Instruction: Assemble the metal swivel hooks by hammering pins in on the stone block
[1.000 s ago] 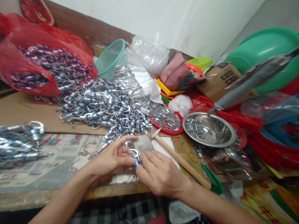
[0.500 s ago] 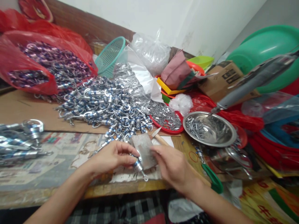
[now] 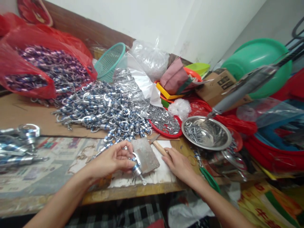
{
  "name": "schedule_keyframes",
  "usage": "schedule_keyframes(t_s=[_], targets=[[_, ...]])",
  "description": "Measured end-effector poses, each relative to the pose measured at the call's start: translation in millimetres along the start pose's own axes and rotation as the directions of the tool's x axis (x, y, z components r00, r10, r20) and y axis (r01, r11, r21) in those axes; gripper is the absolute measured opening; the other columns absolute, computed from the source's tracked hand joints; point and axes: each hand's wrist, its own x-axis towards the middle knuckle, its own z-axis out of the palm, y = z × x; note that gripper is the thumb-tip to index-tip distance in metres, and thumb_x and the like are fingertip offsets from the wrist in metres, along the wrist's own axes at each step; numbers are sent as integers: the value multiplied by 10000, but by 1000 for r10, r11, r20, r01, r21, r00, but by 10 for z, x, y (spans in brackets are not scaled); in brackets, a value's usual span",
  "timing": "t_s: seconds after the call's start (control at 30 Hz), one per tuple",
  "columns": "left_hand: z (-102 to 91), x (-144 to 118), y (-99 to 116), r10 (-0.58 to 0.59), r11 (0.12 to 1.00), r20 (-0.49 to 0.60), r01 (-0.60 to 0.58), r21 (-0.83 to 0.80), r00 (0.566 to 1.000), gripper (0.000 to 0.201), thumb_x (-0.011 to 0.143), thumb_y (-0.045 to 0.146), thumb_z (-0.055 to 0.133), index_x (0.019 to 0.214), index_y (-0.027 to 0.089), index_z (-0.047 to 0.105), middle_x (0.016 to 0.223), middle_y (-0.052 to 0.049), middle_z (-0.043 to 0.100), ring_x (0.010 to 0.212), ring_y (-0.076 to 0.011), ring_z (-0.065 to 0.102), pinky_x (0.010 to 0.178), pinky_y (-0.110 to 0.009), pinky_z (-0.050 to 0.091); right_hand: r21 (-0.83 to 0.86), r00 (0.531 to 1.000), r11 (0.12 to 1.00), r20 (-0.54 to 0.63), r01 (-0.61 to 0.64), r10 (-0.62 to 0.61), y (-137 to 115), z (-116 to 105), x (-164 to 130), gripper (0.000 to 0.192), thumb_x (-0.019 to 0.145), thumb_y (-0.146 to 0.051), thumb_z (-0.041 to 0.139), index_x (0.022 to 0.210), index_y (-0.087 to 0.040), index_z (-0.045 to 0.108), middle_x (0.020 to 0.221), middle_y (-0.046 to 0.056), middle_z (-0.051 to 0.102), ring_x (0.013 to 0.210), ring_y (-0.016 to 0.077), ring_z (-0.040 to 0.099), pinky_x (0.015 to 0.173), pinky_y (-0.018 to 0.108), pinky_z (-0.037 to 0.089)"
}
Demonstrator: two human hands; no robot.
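Observation:
Between the thumb and fingers of my left hand (image 3: 118, 160) is a small silver-and-blue metal fitting (image 3: 137, 170), with a curved hook at its top and a small eyelet at its lower end. It is held at the left edge of a flat grey metal block (image 3: 146, 155) lying on white paper. My right hand (image 3: 179, 163) is closed around the wooden handle of a small hammer (image 3: 159, 147). The hammer's head lies just beyond the block's far edge. My right fingertips are partly hidden around the handle.
A heap of similar fittings (image 3: 102, 107) spreads behind my left hand, with more at the far left. A red tray (image 3: 163, 134) of small metal pieces and a steel bowl (image 3: 220, 136) of pins stand behind my right hand. A grey rod-like tool (image 3: 237, 95) slants above the bowl.
My right hand has moved from the block's right edge down to the hammer handle and taken hold of it. My left hand still holds the fitting at the block.

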Motion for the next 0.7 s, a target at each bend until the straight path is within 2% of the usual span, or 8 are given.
schedule_keyframes(t_s=[0.07,0.13,0.2,0.27,0.4,0.47,0.57,0.7], targets=[[-2,0,-13,7,1000,18,-7,-21,1000,356,591,182,760,764,200,449,680,56,615,596,-104,587,555,-244,486,105,998,994,-66,-12,19,-30,-20,-48,210,834,-250,489,1019,-172,550,900,61,620,818,204,609,718,322,482],[-8,9,-23,19,999,42,-18,-37,999,366,600,181,755,772,204,433,669,61,609,591,-103,589,551,-239,481,158,980,984,-191,79,-48,-110,-118,-138,246,832,-213,502,1074,-173,530,969,71,618,877,195,605,755,307,487],[-15,23,-31,29,998,54,-27,-48,998,377,603,179,754,782,207,424,671,61,610,590,-103,592,552,-240,480,138,929,957,-308,256,-204,-232,-262,-262,343,850,-153,480,1191,-188,482,1094,84,598,1001,187,577,837,293,470],[-18,31,-40,33,998,52,-30,-57,998,388,603,176,755,790,209,417,681,60,615,591,-104,597,557,-243,481,110,864,903,-358,415,-354,-363,-395,-394,455,855,-87,460,1289,-219,418,1163,72,581,1068,165,552,881,262,456],[-8,24,-51,46,996,55,-42,-73,997,401,596,175,759,780,210,404,676,59,619,577,-108,603,549,-246,479,59,783,854,-436,517,-443,-513,-461,-572,581,817,-7,473,1342,-237,380,1171,71,581,1053,166,568,859,249,484],[-3,18,-50,53,996,52,-49,-76,997,407,587,176,764,769,208,401,665,60,618,564,-108,603,541,-245,477,19,787,852,-395,524,-475,-517,-403,-600,591,810,16,434,1345,-229,381,1156,83,589,1025,177,585,825,266,508],[-1,21,-45,54,996,38,-51,-71,998,419,568,170,770,755,206,397,656,61,619,548,-100,596,532,-239,477,-8,833,858,-231,514,-502,-494,-316,-599,583,811,22,372,1339,-224,395,1087,84,622,949,178,619,762,277,536],[-1,31,-35,47,997,27,-45,-65,999,418,571,143,758,773,208,398,659,68,620,551,-95,595,540,-238,485,-15,809,860,-332,510,-485,-517,-310,-584,611,804,21,395,1356,-239,364,1123,95,602,989,188,599,793,300,523]])
